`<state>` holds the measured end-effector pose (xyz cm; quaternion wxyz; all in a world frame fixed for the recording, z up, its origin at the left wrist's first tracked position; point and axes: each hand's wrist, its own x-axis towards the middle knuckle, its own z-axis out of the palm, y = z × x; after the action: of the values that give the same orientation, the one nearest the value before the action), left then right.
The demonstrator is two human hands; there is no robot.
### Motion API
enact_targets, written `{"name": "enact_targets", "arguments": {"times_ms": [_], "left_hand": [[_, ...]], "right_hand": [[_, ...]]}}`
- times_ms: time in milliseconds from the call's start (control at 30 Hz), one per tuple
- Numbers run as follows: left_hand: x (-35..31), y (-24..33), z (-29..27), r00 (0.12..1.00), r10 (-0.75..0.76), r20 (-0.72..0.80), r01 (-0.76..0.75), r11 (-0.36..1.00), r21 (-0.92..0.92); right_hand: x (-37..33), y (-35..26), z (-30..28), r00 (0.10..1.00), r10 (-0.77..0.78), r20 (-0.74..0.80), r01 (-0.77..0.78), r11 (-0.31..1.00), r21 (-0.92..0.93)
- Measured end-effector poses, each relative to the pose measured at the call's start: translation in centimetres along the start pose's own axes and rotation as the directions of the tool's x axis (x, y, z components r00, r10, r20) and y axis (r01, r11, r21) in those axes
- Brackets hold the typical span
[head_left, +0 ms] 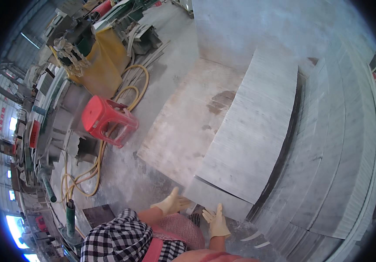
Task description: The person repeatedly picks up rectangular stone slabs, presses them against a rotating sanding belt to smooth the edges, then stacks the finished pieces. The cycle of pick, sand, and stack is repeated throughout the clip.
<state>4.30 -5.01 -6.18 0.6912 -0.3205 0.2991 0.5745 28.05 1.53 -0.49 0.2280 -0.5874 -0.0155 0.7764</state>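
So the piece getting all the attention was a flat grey panel (216, 198), smooth and pretty plain, pale with a slightly chalky look and a straight near edge. It sat right in front of the person, sticking out from the near end of a long pale stack (258, 126). A thin dark gap opened up between the two. Honestly I couldn't tell from there whether the panel ran on underneath the stack or just butted against it.

Both hands wore cream-coloured gloves. The left hand (170, 204) was open beside the panel's left corner, fingers stretched toward it, thumb poking up, not wrapped around anything; whether it actually touched, no idea. The right hand (217, 222) was open too, fingers spread and laid up against the near edge, no grip closed on it.

The stack had faint lines across its top and a curved look down its right side, next to a dark slot. Past that slot, more grey slabs (332, 174) were packed in rows. Left of the stack lay a stained pinkish-brown board (183, 126), with a big pale upright sheet (280, 26) behind. Further left on the floor stood a red plastic stool (109, 120), and a yellow hose (96, 174) looped around near it.
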Motion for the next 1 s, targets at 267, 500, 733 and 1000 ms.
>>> {"name": "enact_targets", "arguments": {"times_ms": [267,500,733,1000], "left_hand": [[3.0,-2.4,1.2,0.961,0.234,-0.15,-0.147,0.885,0.442],[-2.2,-2.5,9.4,0.897,0.432,-0.091,0.058,0.088,0.994],[-4.8,-1.7,13.5,0.897,0.441,0.017,0.16,-0.36,0.919],[-0.5,3.0,7.8,0.948,0.055,-0.312,0.292,0.237,0.927]], "right_hand": [[3.1,2.8,-1.9,0.981,-0.191,0.028,0.147,0.833,0.533],[1.8,1.2,0.6,0.981,-0.196,-0.008,0.149,0.721,0.677],[-1.5,-1.6,2.9,0.999,0.031,-0.027,-0.012,0.856,0.517],[-3.9,-3.0,0.2,0.999,-0.042,0.028,0.05,0.886,-0.46]]}}
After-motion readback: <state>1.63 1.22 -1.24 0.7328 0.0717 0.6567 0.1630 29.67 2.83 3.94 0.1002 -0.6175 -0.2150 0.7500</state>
